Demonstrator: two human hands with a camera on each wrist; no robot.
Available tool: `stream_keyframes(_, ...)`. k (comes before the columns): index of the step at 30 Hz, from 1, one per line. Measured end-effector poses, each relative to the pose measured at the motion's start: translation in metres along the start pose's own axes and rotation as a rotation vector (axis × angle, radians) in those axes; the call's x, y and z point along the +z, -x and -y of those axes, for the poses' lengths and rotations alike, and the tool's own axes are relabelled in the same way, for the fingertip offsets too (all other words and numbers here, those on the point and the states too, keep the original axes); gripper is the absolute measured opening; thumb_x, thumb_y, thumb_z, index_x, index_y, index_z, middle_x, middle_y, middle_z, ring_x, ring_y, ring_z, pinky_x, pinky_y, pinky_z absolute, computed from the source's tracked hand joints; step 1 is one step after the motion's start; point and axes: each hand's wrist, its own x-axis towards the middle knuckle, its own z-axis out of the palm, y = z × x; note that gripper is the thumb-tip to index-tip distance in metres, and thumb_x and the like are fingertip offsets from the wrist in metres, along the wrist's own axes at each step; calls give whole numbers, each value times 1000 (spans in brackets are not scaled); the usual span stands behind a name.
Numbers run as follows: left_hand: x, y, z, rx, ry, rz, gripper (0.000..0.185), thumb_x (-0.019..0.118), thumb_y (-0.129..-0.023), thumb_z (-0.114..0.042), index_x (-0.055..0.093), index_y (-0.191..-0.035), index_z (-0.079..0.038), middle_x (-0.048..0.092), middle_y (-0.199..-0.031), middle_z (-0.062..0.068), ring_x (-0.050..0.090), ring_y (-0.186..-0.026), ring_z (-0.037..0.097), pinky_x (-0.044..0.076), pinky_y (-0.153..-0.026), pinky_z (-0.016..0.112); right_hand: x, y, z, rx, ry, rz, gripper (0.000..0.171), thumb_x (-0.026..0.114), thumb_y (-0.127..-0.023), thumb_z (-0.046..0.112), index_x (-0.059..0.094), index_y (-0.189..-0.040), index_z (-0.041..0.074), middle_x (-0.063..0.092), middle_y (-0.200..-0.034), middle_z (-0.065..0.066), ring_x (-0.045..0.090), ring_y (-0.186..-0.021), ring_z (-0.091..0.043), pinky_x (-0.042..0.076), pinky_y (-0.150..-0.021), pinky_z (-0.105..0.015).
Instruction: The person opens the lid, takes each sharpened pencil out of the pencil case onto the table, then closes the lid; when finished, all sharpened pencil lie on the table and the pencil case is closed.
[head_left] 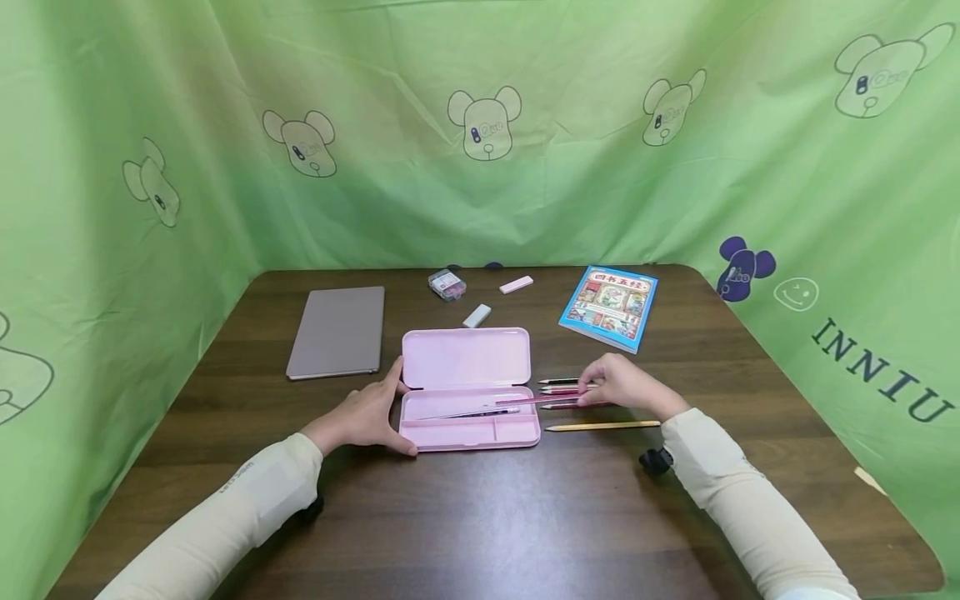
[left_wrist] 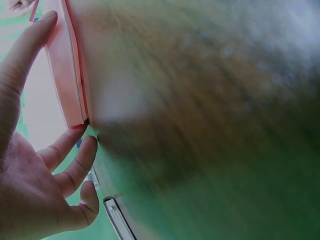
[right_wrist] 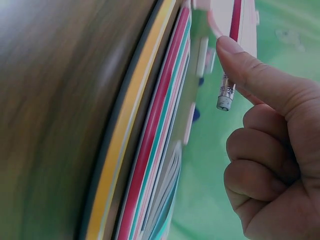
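Note:
An open pink pencil case [head_left: 465, 358] lies on the table, its lid folded back. My left hand [head_left: 365, 414] touches its left end with spread fingers, thumb at the front corner and forefinger near the hinge side. In the left wrist view the thumb [left_wrist: 31, 47] lies along the case wall. My right hand [head_left: 626, 385] pinches a red pencil [right_wrist: 236, 20] near its eraser end between thumb and forefinger; its tip reaches over the case. Slim pencils [head_left: 468, 413] lie in the long compartment. Below the right hand, several pencils [head_left: 555, 382] and a yellow pencil [head_left: 603, 427] lie on the table.
A grey notebook [head_left: 337, 332] lies at the left. Behind the case are a small clear box [head_left: 447, 285], a white eraser-like block [head_left: 477, 316] and a pink block [head_left: 517, 285]. A blue-edged book [head_left: 611, 307] lies back right. A green curtain [head_left: 405, 208] surrounds the table.

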Motion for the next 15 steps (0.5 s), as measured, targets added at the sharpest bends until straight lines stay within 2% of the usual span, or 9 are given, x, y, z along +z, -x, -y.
stream_keyframes(4, 0, 0, 0, 3, 2, 1, 139, 80, -53, -62, -2, -146, 2, 54, -128, 3, 48, -119, 27, 36, -91, 57, -8, 13, -13, 61, -36, 1, 12, 77, -74, 18, 67, -71, 11, 37, -51, 9, 29, -50, -6, 27, -47, -21)
stream_keyframes(7, 0, 1, 0, 5, 3, 3, 139, 80, -53, -61, -2, -146, 2, 54, -127, 3, 48, -119, 27, 35, -91, 58, -13, 22, -22, 91, -26, 9, 13, 76, -74, 18, 67, -71, 11, 42, -54, 8, 32, -52, -7, 29, -49, -22)
stream_keyframes(15, 0, 0, 2, 5, 9, 5, 140, 80, -52, -62, -2, -147, 0, 54, -128, 3, 49, -119, 27, 35, -91, 57, -25, 45, -44, 108, 43, -4, 14, 77, -73, 16, 65, -68, 10, 42, -55, 8, 32, -54, -6, 28, -51, -23)
